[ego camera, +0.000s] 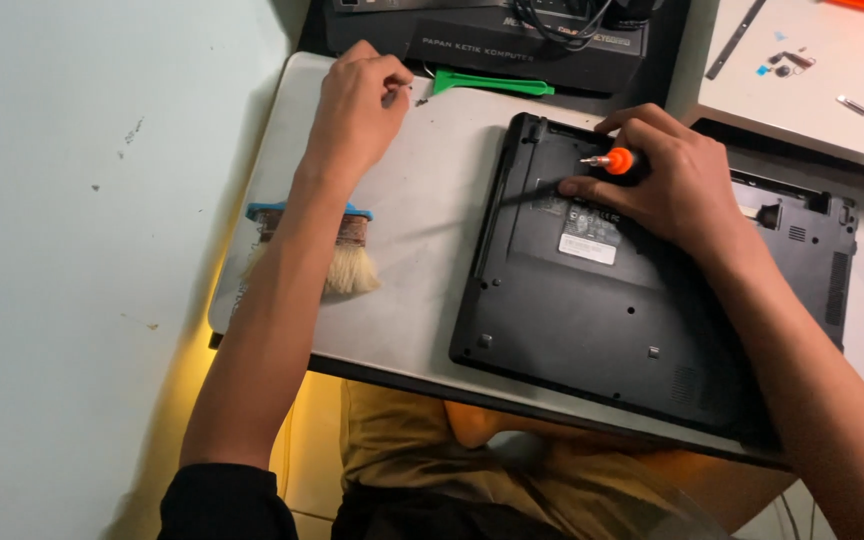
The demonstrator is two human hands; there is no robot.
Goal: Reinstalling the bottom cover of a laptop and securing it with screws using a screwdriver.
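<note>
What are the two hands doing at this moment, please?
Left hand: fingers pinched shut at the table's far edge; what they hold cannot be told.
Right hand: closed on the orange-handled screwdriver, over the upturned laptop.

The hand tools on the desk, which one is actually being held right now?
The orange-handled screwdriver, gripped in the right hand over the black laptop base. The blue-handled brush and green pry tool lie untouched on the grey mat.

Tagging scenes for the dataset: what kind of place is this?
Probably a small electronics repair bench. A black laptop lies bottom up on a light work surface; the right hand holds an orange-handled screwdriver on it. A green pry tool and dusting brush lie nearby.
</note>
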